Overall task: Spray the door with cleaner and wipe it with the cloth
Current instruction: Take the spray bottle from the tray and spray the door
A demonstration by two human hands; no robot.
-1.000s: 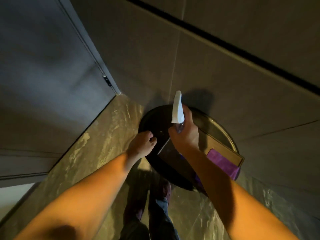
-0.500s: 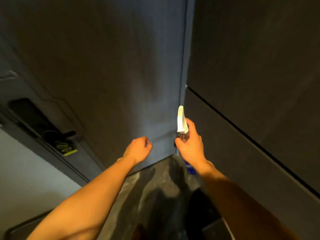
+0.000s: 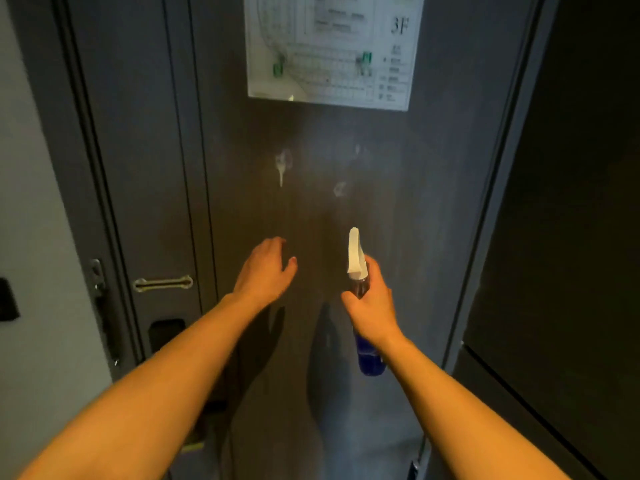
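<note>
A dark grey door (image 3: 433,209) fills the view straight ahead. White foamy spray marks (image 3: 283,164) sit on it at mid height, one running down. My right hand (image 3: 372,306) is shut on a spray bottle (image 3: 356,258) with a white nozzle pointing at the door and blue liquid at its base. My left hand (image 3: 266,268) hovers close to the door to the left of the bottle, fingers loosely apart, holding nothing. No cloth is in view.
A laminated floor plan sheet (image 3: 332,50) marked 3F hangs on the door's upper part. A metal door guard (image 3: 162,283) and lock hardware (image 3: 104,306) sit on the left frame. A dark wall panel (image 3: 571,202) stands at right.
The view swung up from a round black tray with a purple cloth to the door face. My right hand kept the bottle and raised it; my left hand opened from a fist.
</note>
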